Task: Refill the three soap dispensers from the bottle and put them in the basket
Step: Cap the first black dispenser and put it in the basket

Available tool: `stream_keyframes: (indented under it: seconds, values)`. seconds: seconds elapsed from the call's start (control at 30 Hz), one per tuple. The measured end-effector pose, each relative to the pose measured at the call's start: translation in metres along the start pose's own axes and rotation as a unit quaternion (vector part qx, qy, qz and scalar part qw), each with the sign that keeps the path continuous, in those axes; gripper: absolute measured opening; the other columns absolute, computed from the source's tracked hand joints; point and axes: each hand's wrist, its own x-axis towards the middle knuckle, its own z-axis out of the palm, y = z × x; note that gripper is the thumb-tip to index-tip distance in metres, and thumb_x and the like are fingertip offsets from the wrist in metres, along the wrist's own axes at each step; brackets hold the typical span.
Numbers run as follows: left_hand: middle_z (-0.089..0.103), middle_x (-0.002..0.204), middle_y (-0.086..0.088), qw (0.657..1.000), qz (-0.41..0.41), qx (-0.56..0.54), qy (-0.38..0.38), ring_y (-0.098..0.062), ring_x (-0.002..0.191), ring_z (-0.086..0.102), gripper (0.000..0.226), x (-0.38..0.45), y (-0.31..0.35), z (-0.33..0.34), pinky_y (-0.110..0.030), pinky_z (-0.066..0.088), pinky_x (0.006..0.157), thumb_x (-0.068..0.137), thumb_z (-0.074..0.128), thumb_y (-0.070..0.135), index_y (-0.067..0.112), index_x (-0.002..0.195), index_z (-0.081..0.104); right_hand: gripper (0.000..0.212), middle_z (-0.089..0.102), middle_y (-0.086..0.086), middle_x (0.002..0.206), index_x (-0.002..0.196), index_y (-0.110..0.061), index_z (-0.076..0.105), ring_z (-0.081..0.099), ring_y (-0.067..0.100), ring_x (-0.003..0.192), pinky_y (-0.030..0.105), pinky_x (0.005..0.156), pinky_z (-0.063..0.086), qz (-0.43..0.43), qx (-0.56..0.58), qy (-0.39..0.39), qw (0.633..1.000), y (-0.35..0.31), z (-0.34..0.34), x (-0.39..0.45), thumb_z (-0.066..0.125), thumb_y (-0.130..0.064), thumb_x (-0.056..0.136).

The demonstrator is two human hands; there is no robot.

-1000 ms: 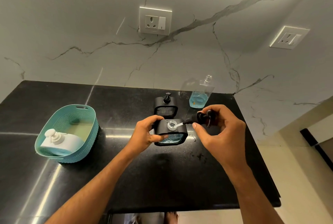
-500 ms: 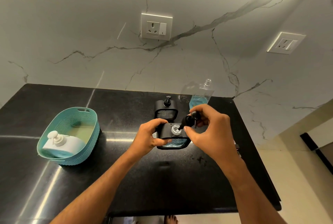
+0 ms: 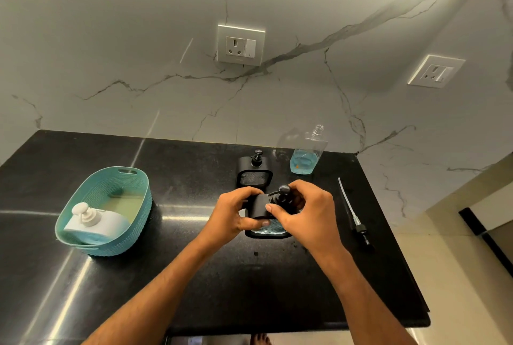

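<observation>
Teal woven plastic basket (image 3: 102, 211), left on the black stone desk (image 3: 194, 289): holds one white pump dispenser (image 3: 95, 222), lying down. Centre: left hand (image 3: 236, 214), fingers curled round a black square dispenser (image 3: 266, 217) with blue liquid; right hand (image 3: 308, 217) pinches its black pump head (image 3: 283, 192). Behind: second black dispenser (image 3: 254, 171), upright. Right: clear uncapped refill bottle (image 3: 306, 151), part-filled blue; loose pump tube (image 3: 352, 213), flat on desk.

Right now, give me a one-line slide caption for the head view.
Left hand steadies black dispenser while right hand seats its pump; white dispenser already in basket.
</observation>
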Motion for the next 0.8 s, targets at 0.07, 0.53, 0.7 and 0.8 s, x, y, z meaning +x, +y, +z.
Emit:
stream_keyframes:
  seconds: [0.07,0.53,0.7,0.8]
  values:
    - [0.073,0.11,0.007,1.0,-0.001,-0.005,-0.001,-0.016,0.108,0.07,0.056,-0.0008,0.0001,0.0013,-0.042,0.06,0.094,0.071,0.088,0.04,0.013,0.117,0.071,0.043,0.065,-0.015,0.085,0.092,-0.024,0.066,0.063,0.003,0.077,0.018,0.067,0.053,0.003,-0.001,0.001,1.0,0.0017,0.0007,-0.0022,0.09,-0.05,0.067]
    - [0.075,0.11,0.008,1.0,0.006,-0.025,0.008,-0.016,0.107,0.073,0.054,-0.0001,0.0004,0.0026,-0.039,0.06,0.095,0.072,0.091,0.033,0.017,0.119,0.071,0.075,0.068,-0.016,0.114,0.131,-0.026,0.063,0.065,0.006,0.105,0.027,0.09,0.055,0.021,0.086,-0.008,0.996,0.0049,-0.006,-0.0051,0.096,-0.033,0.064]
    - [0.074,0.11,0.01,1.0,0.009,-0.021,0.008,-0.016,0.107,0.073,0.053,0.0014,-0.0003,0.0023,-0.037,0.06,0.095,0.072,0.091,0.033,0.018,0.119,0.071,0.072,0.066,-0.015,0.095,0.124,-0.026,0.065,0.063,0.006,0.094,0.022,0.083,0.053,0.02,0.056,0.003,0.998,0.0043,-0.0074,-0.0027,0.098,-0.035,0.06]
    - [0.075,0.11,0.01,0.999,0.009,-0.028,0.017,-0.016,0.107,0.073,0.054,0.0031,0.0007,0.0018,-0.038,0.061,0.095,0.072,0.091,0.033,0.016,0.119,0.071,0.066,0.066,-0.016,0.104,0.122,-0.027,0.066,0.064,0.005,0.099,0.021,0.085,0.053,0.021,0.079,-0.01,0.997,0.0049,-0.0084,-0.0023,0.096,-0.032,0.063]
